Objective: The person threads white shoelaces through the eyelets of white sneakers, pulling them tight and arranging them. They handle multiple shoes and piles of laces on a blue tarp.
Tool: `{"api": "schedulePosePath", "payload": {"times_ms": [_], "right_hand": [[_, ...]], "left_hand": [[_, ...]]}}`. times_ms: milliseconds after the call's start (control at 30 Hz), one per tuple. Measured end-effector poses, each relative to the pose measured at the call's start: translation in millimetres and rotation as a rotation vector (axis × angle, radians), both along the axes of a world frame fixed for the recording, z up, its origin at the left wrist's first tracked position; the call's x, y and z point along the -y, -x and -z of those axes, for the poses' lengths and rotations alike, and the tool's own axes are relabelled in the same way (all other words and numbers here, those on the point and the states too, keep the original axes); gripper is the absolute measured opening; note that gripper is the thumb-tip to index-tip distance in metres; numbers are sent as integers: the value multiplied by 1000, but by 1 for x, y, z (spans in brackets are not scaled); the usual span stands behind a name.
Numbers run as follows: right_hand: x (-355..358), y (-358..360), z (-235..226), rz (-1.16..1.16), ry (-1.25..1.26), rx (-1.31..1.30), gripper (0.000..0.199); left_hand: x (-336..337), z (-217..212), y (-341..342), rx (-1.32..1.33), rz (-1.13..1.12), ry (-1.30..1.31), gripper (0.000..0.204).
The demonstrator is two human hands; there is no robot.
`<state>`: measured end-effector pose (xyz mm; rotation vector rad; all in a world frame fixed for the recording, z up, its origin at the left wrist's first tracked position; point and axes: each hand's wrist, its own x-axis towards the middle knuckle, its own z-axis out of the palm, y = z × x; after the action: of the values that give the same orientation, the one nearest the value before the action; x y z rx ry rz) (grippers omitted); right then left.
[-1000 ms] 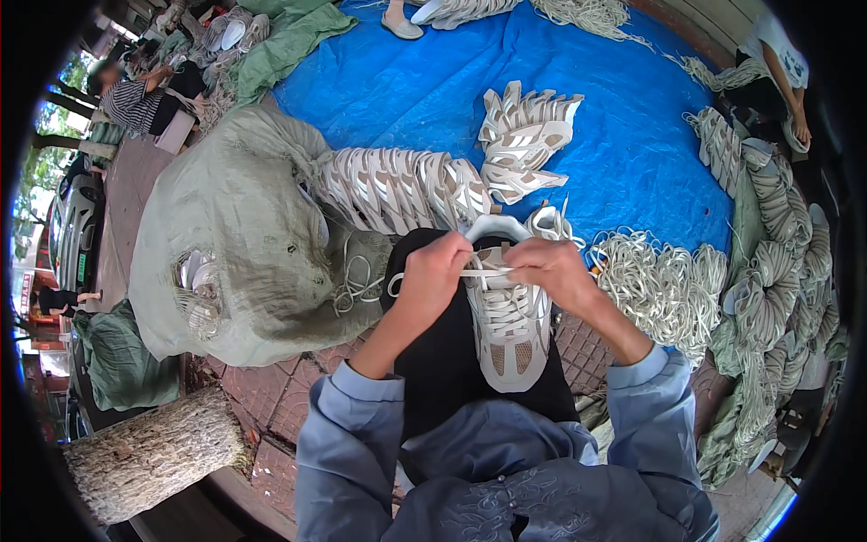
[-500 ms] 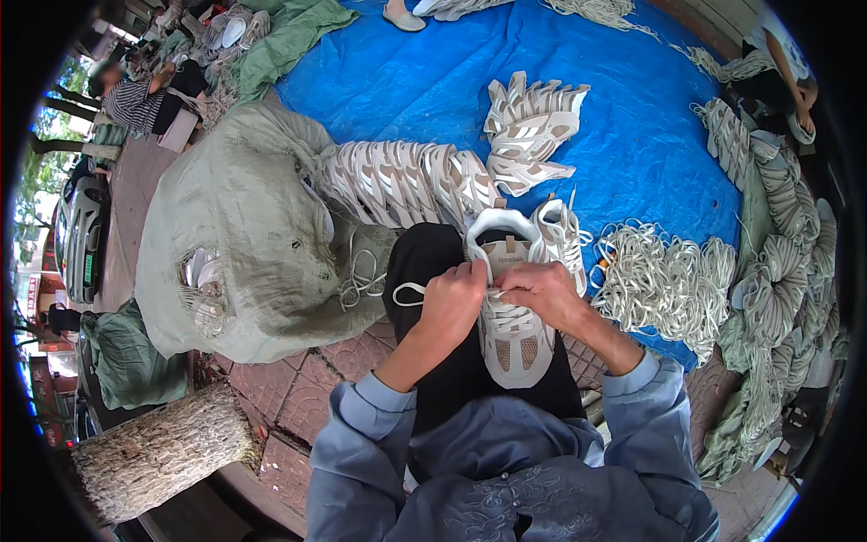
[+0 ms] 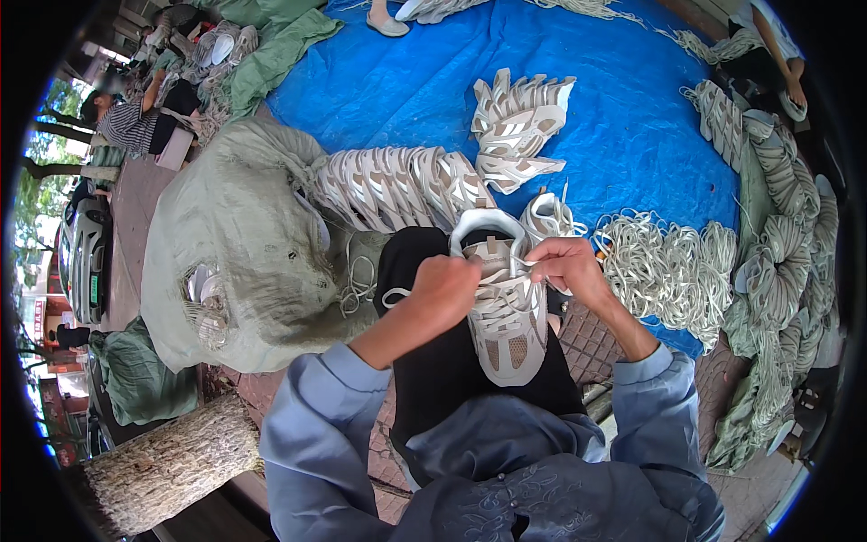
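Left of frame: a grey sack [image 3: 244,235]. Near centre: the left hand [image 3: 444,287] curls beside a beige sneaker [image 3: 508,348], which lies toe downward; what it pinches, if anything, is hidden. The right hand [image 3: 573,269] apparently pinches a white lace [image 3: 525,263]. Right: heaped laces [image 3: 668,271].

The off-white, round-toed fabric shoe [image 3: 511,354] has tan mesh panels, a beige tongue [image 3: 490,259] and cream-white flat laces [image 3: 498,304]. White and taupe stripes alternate along the stacked row of curved shoe uppers [image 3: 384,185]. The creased plastic tarp [image 3: 632,117] is vivid blue, the bulky woven sack [image 3: 244,226] grey-green, the smooth long-sleeved shirt [image 3: 321,415] slate blue, the square-patterned paving tiles [image 3: 582,348] reddish brown.
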<state>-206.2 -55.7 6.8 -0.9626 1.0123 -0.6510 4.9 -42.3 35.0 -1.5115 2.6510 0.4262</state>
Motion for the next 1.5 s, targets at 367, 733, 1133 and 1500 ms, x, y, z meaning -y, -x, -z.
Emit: {"api": "schedulePosePath", "payload": {"times_ms": [367,733,1133,1500], "right_hand": [[-3,4,19,-14,440,-275,5],[-1,-6,25,57,946,-483,5],[-5,-10,39,215,1265,-568,11],[-12,-14,57,191,626,-150,6]], "left_hand": [[11,-1,11,111,-69,-97,10],[16,15,0,-151,212,327,5],[21,24,30,-348,-87,51,10],[38,17,36,-198,-92,-237,14]]}}
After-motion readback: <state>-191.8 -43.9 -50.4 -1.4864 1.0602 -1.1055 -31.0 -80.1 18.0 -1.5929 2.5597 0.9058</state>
